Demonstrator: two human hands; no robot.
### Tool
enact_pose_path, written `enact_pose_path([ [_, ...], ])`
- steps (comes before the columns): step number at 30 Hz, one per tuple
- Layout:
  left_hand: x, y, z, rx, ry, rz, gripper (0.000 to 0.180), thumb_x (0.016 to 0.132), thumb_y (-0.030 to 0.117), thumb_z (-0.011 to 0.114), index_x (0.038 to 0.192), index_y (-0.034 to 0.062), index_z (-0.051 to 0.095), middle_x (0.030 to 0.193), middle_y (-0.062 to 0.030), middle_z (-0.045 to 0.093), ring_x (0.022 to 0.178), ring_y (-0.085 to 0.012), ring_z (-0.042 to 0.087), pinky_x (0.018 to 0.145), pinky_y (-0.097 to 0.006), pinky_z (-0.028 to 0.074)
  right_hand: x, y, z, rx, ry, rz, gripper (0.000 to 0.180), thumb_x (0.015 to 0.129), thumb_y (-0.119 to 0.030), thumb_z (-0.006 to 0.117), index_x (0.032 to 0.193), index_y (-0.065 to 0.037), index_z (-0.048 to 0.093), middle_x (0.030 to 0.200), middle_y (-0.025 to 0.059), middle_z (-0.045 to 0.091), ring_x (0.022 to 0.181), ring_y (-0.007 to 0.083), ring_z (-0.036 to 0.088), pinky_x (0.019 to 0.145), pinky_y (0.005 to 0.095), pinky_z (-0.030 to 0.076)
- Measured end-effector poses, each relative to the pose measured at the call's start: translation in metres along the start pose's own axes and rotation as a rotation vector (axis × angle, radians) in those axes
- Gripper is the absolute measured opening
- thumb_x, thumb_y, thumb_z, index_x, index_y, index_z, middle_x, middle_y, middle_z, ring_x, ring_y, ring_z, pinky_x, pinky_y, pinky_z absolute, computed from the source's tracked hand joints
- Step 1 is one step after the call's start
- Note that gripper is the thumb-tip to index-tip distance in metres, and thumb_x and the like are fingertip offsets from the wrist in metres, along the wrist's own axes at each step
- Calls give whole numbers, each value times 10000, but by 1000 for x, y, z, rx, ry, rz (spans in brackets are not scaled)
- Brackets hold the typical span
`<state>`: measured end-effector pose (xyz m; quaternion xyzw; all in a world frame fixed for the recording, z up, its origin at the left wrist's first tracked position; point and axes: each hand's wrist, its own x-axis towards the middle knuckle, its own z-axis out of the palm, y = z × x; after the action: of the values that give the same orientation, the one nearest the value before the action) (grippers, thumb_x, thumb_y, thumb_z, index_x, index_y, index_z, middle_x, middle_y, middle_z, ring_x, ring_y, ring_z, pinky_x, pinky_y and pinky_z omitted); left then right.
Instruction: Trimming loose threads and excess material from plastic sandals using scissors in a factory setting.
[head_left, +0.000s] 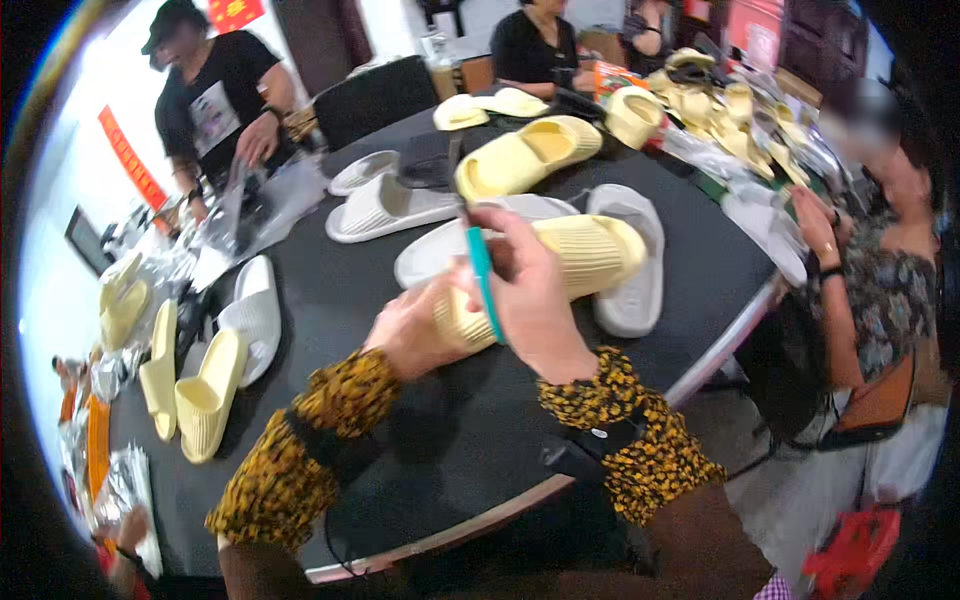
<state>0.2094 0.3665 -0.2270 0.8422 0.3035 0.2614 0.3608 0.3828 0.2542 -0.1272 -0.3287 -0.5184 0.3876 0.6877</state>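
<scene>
My left hand (pixel 408 328) grips the near end of a pale yellow ribbed slipper (pixel 590 258), which lies slantwise above the table. A slim tool with a teal handle (pixel 483 285) is in my closed right hand (pixel 535 300), across the slipper. Its thin dark end points away from me; the exact kind is unclear. Beneath and behind the yellow slipper is a grey slipper (pixel 425 256), partly hidden. Another grey slipper (pixel 632 275) lies to the right. Beyond my hands rest a yellow slipper (pixel 530 157) and a ribbed grey slipper (pixel 385 210).
Yellow slippers (pixel 213 395) and a grey one (pixel 255 315) lie left on the black table (pixel 400 480). A heap of yellow slippers (pixel 740 115) covers the far right. One person (pixel 215 110) handles clear plastic bags (pixel 260 215); another person (pixel 880 250) sits at right.
</scene>
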Motion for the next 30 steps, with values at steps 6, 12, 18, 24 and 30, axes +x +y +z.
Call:
enact_pose_path([
  [6, 74, 89, 34, 533, -178, -308, 582, 643, 468, 713, 1123, 158, 603, 1064, -82, 635, 1017, -250, 603, 868, -375, 483, -1, 5, -21, 61, 85, 80, 433, 801, -42, 597, 1216, -24, 474, 788, 36, 563, 506, 52, 488, 379, 164, 358],
  [12, 83, 82, 45, 539, -25, -166, 731, 639, 395, 719, 1262, 126, 448, 1180, -199, 527, 1061, -402, 536, 892, -471, 429, -5, 5, -10, 61, 122, 80, 435, 826, -88, 626, 1224, -15, 467, 780, 27, 555, 501, 48, 490, 369, 163, 350],
  [18, 31, 76, 18, 368, 192, -141, 482, 798, 309, 629, 1197, 64, 516, 1140, -205, 570, 1106, -357, 522, 946, -432, 422, -7, 5, -5, 60, 96, 140, 399, 825, -92, 628, 1193, -28, 488, 729, 28, 553, 501, 36, 478, 372, 161, 349],
  [24, -77, 72, -70, 562, 439, -147, 410, 805, 235, 660, 1152, 36, 567, 1148, -194, 581, 1073, -332, 553, 935, -394, 439, -12, 12, -2, -12, -12, 255, 390, 820, -76, 616, 1189, -41, 492, 757, 43, 576, 502, 35, 482, 387, 153, 352],
  [30, -218, 25, -207, 741, 1029, -301, 271, 786, 141, 653, 1014, 0, 614, 960, -168, 629, 862, -267, 607, 778, -366, 484, -15, 22, -2, -48, -69, 288, 408, 810, -60, 616, 1196, -44, 483, 772, 47, 586, 496, 34, 482, 393, 153, 355],
])
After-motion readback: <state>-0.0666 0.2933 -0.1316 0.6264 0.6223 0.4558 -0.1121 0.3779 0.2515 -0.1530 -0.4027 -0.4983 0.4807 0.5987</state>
